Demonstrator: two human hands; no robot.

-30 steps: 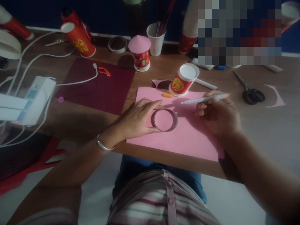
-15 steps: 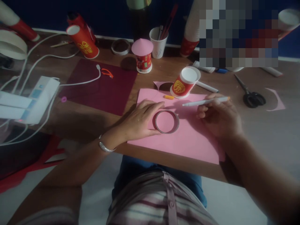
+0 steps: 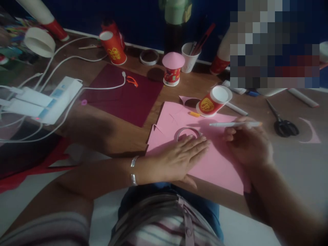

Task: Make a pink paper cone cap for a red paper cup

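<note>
My left hand (image 3: 179, 155) lies flat with fingers stretched out over the near part of a thin round ring (image 3: 189, 128), hiding some of it. The ring rests on a stack of pink paper (image 3: 215, 167) at the table's front edge. A slim white marker with an orange end (image 3: 217, 124) is held in my right hand (image 3: 249, 143), above the right side of the paper. An orange cap (image 3: 194, 114) lies on the paper's far part, beside a red paper cup with a white rim (image 3: 211, 104).
Behind stands a red cup with a pink cone roof (image 3: 173, 73). Black scissors (image 3: 285, 128) and a pink paper scrap (image 3: 314, 133) are at the right. Dark red paper (image 3: 120, 102) and a white power strip with cables (image 3: 60, 102) occupy the left.
My left hand has gone from gripping the ring's left side to lying flat over its near part. My right hand still holds the marker. The view has shifted slightly.
</note>
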